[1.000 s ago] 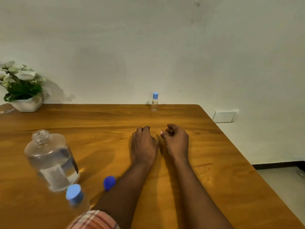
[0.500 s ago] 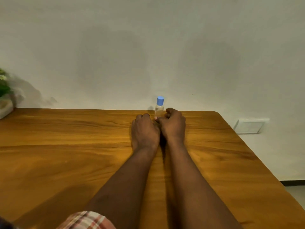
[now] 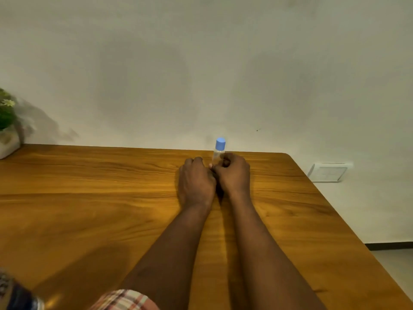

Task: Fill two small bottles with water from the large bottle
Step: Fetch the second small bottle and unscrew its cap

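Note:
A small clear bottle (image 3: pixel 219 153) with a light-blue cap stands upright at the table's far edge, against the wall. My right hand (image 3: pixel 233 173) is curled around its lower part, thumb and fingers touching it, and hides its base. My left hand (image 3: pixel 195 179) lies knuckles-up right beside the right hand, fingers bent under, holding nothing. The large bottle and the other small bottle are out of view.
The wooden table (image 3: pixel 89 198) ends at a right edge that runs diagonally toward me. A white pot with a green plant (image 3: pixel 6 139) sits at the far left. A wall socket (image 3: pixel 328 173) is beyond the right edge. Plaid cloth (image 3: pixel 125 300) shows at the bottom.
Both hands reached forward across the table to the small bottle, and the right hand closed on it. The view lifted and turned right, so the large bottle and the near bottle left the frame.

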Action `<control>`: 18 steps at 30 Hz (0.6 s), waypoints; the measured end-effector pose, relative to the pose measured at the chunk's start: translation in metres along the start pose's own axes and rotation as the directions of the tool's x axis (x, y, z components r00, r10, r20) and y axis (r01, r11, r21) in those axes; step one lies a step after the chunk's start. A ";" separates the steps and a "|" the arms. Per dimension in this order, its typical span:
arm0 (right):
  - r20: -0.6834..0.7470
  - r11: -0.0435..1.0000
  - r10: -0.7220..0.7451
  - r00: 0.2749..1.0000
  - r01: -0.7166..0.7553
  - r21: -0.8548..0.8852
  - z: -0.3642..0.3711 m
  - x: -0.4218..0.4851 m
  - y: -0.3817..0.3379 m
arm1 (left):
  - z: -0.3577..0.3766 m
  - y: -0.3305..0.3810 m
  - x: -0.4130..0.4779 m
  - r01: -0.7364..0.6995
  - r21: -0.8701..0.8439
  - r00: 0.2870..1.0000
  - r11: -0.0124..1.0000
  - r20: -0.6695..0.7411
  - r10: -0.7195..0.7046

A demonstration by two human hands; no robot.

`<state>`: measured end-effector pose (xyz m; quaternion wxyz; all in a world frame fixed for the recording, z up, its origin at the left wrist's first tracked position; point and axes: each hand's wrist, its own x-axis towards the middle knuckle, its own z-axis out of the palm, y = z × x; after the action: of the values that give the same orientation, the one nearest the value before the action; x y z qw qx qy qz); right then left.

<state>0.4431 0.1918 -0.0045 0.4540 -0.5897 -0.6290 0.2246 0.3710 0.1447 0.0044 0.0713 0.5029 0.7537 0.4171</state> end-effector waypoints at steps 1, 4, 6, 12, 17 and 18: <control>0.001 1.000 0.002 1.000 -0.002 0.004 -0.005 -0.008 -0.001 | -0.005 0.001 -0.007 0.002 -0.013 1.000 1.000 0.010 -0.002; 0.002 1.000 0.009 1.000 -0.009 0.002 -0.020 -0.035 -0.003 | -0.018 0.004 -0.034 -0.003 -0.050 0.999 0.999 0.032 0.004; 0.003 1.000 0.016 1.000 -0.016 0.007 -0.032 -0.058 -0.005 | -0.028 0.004 -0.057 -0.014 -0.089 0.999 0.996 0.044 0.018; -0.014 1.000 0.012 1.000 -0.012 0.008 -0.071 -0.135 -0.013 | -0.064 0.001 -0.132 -0.055 -0.201 0.994 0.978 0.078 0.072; -0.012 1.000 0.010 1.000 -0.010 -0.004 -0.099 -0.200 -0.020 | -0.105 -0.009 -0.195 -0.080 -0.255 0.983 0.964 0.140 0.119; -0.003 1.000 0.011 1.000 -0.011 -0.008 -0.104 -0.214 -0.022 | -0.115 -0.014 -0.207 -0.077 -0.267 0.980 0.961 0.156 0.122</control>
<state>0.4957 -0.0412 -0.0012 0.4513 -0.5951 -0.6261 0.2239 0.4010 -0.0910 0.0043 0.1797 0.5602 0.6575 0.4707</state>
